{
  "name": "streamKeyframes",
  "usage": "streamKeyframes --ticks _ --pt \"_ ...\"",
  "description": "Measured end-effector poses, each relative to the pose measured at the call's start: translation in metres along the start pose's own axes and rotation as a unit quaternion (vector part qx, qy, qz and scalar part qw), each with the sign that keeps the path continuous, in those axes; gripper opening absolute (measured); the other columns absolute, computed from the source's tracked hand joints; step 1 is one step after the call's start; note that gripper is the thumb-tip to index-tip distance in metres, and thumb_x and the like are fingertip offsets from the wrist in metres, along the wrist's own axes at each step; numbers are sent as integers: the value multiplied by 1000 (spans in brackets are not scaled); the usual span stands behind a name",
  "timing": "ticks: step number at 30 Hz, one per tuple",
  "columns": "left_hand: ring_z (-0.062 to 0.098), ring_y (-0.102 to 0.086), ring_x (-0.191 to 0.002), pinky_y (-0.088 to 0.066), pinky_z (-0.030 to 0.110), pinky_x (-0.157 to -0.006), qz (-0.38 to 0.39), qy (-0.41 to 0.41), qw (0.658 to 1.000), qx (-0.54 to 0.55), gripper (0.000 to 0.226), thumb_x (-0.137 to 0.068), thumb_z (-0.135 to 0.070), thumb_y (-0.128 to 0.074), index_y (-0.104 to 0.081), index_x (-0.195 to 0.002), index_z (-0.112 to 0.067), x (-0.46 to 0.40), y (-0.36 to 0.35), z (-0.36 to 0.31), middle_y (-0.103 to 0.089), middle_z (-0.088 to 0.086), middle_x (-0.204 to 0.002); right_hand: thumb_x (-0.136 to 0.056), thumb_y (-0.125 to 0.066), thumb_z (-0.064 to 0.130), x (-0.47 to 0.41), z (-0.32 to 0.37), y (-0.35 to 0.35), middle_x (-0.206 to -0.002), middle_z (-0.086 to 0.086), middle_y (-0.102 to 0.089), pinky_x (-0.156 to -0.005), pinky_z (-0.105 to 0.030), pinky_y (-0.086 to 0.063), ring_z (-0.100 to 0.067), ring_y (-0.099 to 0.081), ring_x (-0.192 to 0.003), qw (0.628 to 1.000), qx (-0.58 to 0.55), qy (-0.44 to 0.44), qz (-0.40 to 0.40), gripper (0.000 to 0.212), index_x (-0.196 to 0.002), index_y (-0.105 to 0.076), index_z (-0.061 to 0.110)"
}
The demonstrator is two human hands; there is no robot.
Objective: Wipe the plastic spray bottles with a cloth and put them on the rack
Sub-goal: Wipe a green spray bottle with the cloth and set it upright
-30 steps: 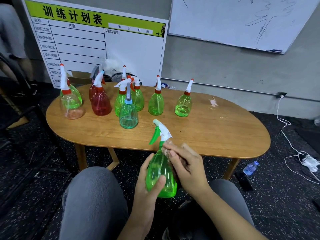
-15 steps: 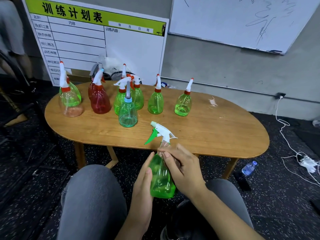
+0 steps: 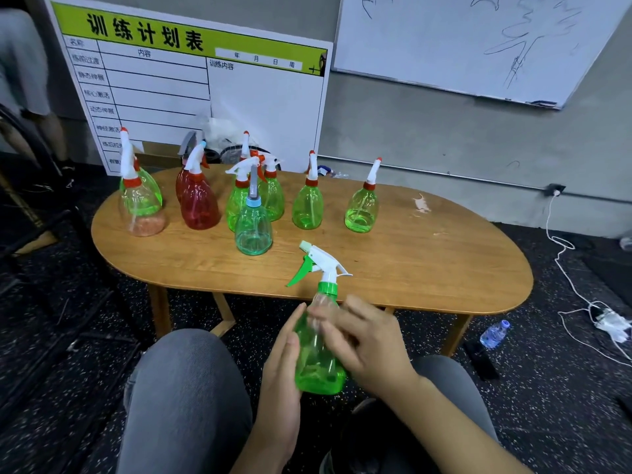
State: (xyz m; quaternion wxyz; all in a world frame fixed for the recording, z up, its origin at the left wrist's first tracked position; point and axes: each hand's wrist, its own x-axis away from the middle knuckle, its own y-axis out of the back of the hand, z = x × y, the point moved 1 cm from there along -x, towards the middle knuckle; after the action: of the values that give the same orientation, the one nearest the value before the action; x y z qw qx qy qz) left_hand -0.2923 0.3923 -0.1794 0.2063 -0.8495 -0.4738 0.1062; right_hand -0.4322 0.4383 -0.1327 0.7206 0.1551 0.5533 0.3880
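Over my lap I hold a green spray bottle [image 3: 318, 360] with a white head and green trigger, tilted slightly to the left. My left hand [image 3: 282, 367] lies flat against its left side, fingers straight. My right hand [image 3: 364, 340] wraps over its upper right side, motion-blurred. No cloth shows. Several more spray bottles stand on the oval wooden table [image 3: 427, 268]: a red one [image 3: 200, 206], a teal one [image 3: 253, 230], green ones [image 3: 307, 206] [image 3: 362, 210] and a clear one with an orange bottom [image 3: 142, 206]. No rack is in view.
My grey-trousered knees [image 3: 184, 388] sit just before the table's near edge. A small water bottle [image 3: 494, 334] and a white cable [image 3: 564, 268] lie on the dark floor at right. A schedule board [image 3: 205, 90] leans on the wall behind the table. Another person [image 3: 24, 80] stands far left.
The green bottle has turned between my hands, and its neck, which my right hand covered, now shows. My left thumb has come off the bottle's front. The table bottles have not moved.
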Motion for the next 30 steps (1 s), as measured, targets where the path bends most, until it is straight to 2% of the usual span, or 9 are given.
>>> streamKeyframes --ticks 3,6,10,14,16,19,23,27,30 --pt "22 -63 -135 -46 56 -115 -3 -6 1000 -9 42 -109 -40 -49 -57 -149 -30 1 1 1 -68 -2 -144 -106 -53 36 -9 -7 -6 -80 13 -44 -52 -30 -45 -5 -49 -64 996 -10 -80 -25 29 -121 -77 29" --pt "22 -61 -139 -44 51 -116 -4 -15 1000 -5 44 -109 -39 -48 -55 -150 -27 0 2 2 -66 -1 -147 -105 -55 34 0 6 -8 -83 15 -42 -57 -18 -39 -1 -45 -65 997 -13 -71 -28 26 -122 -75 28" --pt "26 -67 -129 -49 44 -105 -15 9 999 32 43 -109 -34 -40 -56 -149 -32 -2 4 7 -71 7 -139 -102 -63 27 31 21 -7 -90 8 -48 -64 -15 -41 -5 -48 -72 997 10 77 29 25 -124 -75 25" --pt "33 -66 -130 -46 48 -112 -3 17 999 52 50 -104 -38 -42 -53 -152 -27 0 2 2 -70 13 -139 -96 -71 25 40 24 -2 -92 6 -41 -63 -22 -44 -13 -50 -72 981 50 176 60 23 -118 -79 23" --pt "30 -67 -129 -48 46 -110 -1 14 999 45 50 -103 -38 -42 -55 -150 -27 0 1 2 -71 11 -137 -99 -67 27 31 20 1 -92 8 -40 -65 -18 -39 -10 -48 -74 983 60 165 48 23 -118 -80 24" --pt "23 -65 -134 -48 46 -110 0 10 1000 19 49 -103 -37 -42 -56 -149 -27 0 0 4 -70 2 -141 -105 -58 32 14 6 -3 -88 10 -43 -62 -18 -40 -1 -44 -70 999 6 43 1 25 -122 -76 28" --pt "20 -62 -136 -48 51 -113 4 3 1000 -10 49 -105 -37 -42 -56 -150 -27 0 2 5 -67 -3 -145 -106 -55 37 -4 -10 -10 -79 8 -49 -53 -35 -48 -7 -50 -64 994 -44 -92 -38 28 -122 -77 30" --pt "21 -64 -134 -49 47 -109 1 3 1000 5 49 -103 -36 -43 -56 -149 -26 -2 4 4 -69 -1 -142 -106 -54 38 2 6 -12 -82 15 -44 -52 -22 -42 -5 -47 -62 994 -47 -88 -51 30 -122 -77 27" --pt "24 -68 -128 -53 42 -102 -3 14 1000 26 46 -105 -34 -40 -57 -147 -28 -1 5 3 -73 4 -136 -103 -61 30 22 22 -10 -92 19 -35 -65 -7 -37 0 -40 -71 1000 -14 22 3 26 -120 -78 24"
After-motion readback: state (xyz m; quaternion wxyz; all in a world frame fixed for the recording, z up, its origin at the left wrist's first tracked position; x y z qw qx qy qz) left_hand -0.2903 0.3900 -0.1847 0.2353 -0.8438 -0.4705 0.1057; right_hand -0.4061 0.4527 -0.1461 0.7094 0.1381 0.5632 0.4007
